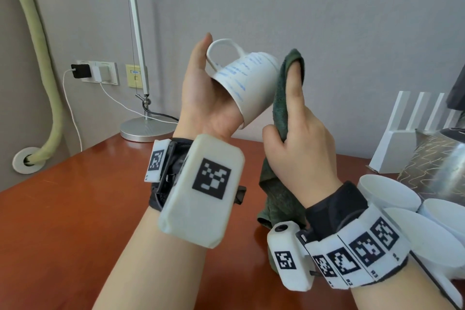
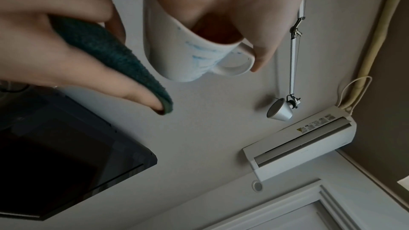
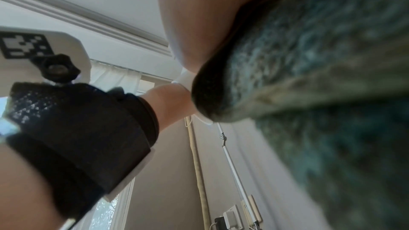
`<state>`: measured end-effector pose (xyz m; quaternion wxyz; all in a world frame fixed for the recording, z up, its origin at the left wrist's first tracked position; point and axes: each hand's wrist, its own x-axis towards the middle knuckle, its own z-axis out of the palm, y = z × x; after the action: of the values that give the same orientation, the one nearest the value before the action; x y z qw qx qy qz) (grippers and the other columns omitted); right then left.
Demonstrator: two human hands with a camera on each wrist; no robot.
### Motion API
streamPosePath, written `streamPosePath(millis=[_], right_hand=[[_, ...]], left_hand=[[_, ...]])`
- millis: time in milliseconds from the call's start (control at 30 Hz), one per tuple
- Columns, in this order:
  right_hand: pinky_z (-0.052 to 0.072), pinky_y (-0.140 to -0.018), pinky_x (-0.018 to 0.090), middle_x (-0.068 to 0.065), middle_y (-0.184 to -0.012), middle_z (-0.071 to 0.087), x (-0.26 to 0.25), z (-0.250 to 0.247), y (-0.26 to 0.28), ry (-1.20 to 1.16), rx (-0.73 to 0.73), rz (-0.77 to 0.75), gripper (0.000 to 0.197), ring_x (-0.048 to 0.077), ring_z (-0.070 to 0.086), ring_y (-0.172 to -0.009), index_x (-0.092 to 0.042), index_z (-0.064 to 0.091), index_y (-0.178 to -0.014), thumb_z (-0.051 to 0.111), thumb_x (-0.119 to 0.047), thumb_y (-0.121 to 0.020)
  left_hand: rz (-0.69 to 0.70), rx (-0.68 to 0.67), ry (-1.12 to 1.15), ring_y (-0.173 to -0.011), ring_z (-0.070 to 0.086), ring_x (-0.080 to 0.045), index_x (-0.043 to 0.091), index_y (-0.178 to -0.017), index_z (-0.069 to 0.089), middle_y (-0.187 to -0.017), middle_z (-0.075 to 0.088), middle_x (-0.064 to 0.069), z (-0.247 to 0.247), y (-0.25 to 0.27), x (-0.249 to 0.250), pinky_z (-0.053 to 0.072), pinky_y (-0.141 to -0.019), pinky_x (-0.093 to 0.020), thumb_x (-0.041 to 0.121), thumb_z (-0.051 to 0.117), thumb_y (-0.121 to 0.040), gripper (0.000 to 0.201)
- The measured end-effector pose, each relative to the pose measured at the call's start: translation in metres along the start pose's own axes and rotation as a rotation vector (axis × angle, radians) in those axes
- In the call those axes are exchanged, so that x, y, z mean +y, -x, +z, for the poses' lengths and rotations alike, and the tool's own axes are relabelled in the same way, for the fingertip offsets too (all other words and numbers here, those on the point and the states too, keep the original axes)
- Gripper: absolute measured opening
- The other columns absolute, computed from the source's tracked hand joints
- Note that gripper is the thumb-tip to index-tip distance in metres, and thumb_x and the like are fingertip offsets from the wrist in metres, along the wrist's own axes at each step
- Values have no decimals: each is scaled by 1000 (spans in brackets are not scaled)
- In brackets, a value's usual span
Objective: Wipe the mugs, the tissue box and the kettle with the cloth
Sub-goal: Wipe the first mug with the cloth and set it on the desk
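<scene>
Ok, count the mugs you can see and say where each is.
4: one mug tilted in the left hand; three white mugs clustered on the table behind the right wrist. More may be hidden.

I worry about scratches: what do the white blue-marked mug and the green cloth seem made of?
White blue-marked mug: probably glazed ceramic, smooth with a soft sheen and thick rim. Dark green cloth: soft fuzzy terry or microfibre, nap visible in the right wrist view.

Soft daylight, dim blurred wrist views
</scene>
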<state>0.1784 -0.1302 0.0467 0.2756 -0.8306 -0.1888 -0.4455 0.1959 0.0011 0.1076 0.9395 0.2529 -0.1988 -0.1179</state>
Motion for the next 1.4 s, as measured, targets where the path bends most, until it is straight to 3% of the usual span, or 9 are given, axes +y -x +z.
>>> streamPosePath(millis=[100, 233, 367, 500, 733, 1033, 1167, 1300, 1400], right_hand=[[21, -48, 14, 0, -67, 47, -3, -1, 0, 39, 4, -72, 80, 22, 40, -50, -35, 4, -147, 46, -19, -80], [17, -44, 16, -1, -65, 45, -11, -1, 1, 85, -27, -121, 72, 21, 38, -48, -33, 9, -148, 37, -26, -83], [19, -40, 24, 0, -63, 45, -12, 0, 3, 125, -76, -142, 73, 22, 39, -46, -34, 10, -148, 38, -21, -82], [16, -41, 16, -2, -57, 40, -16, 0, 3, 128, -119, -139, 82, 17, 35, -43, -30, 14, -149, 48, -10, -77], [11, -44, 18, -12, -53, 25, -9, -8, 0, 152, -161, -23, 89, 4, 22, -43, -26, 11, -153, 46, -10, -73], [15, -42, 17, -5, -54, 35, -11, -5, -1, 137, -142, -75, 89, 16, 31, -41, -27, 14, -151, 49, -9, -71], [15, -44, 17, -9, -52, 28, -5, -8, -2, 150, -160, -29, 89, 6, 26, -43, -27, 12, -153, 46, -10, -72], [14, -41, 17, -4, -52, 35, -12, -1, 2, 118, -150, -81, 89, 15, 32, -39, -27, 15, -151, 48, -8, -71], [16, -40, 17, -3, -52, 38, -12, -3, 0, 131, -137, -110, 88, 18, 34, -40, -27, 17, -150, 49, -8, -70]], left_hand=[[-71, -50, 6, -85, 66, -33, -16, -85, 66, -89, 66, -24, 4, 1, -2, 49, -93, -41, 59, 43, -93, 78], [-101, -44, 3, -117, 46, -28, -5, -107, 54, -115, 51, -16, 6, 0, -1, 25, -118, -39, 60, 40, -94, 68], [-54, 7, -81, -115, 49, -32, -6, -104, 55, -111, 52, -20, 11, 1, -3, 34, -111, -44, 59, 40, -95, 67], [-47, 77, -167, -99, 58, -32, -3, -99, 58, -94, 60, -18, 13, -1, -7, 43, -100, -45, 58, 42, -95, 64], [-33, 31, -88, -93, 51, -25, 4, -101, 49, -89, 49, -12, 17, -6, -12, 31, -113, -37, 57, 42, -94, 54], [-7, 85, -166, -108, 49, -26, 3, -112, 47, -111, 46, -16, 16, -9, -19, 38, -109, -40, 61, 37, -95, 61], [-14, 17, -104, -98, 51, -21, 4, -108, 47, -88, 49, -10, 15, -9, -14, 30, -115, -32, 60, 38, -95, 59], [50, 35, -181, -109, 39, -22, 8, -115, 38, -112, 36, -12, 12, -9, -11, 25, -115, -37, 60, 37, -96, 55], [51, 127, -313, -111, 52, -23, 2, -121, 49, -114, 43, -11, 10, -13, -18, 35, -111, -39, 61, 44, -94, 65]])
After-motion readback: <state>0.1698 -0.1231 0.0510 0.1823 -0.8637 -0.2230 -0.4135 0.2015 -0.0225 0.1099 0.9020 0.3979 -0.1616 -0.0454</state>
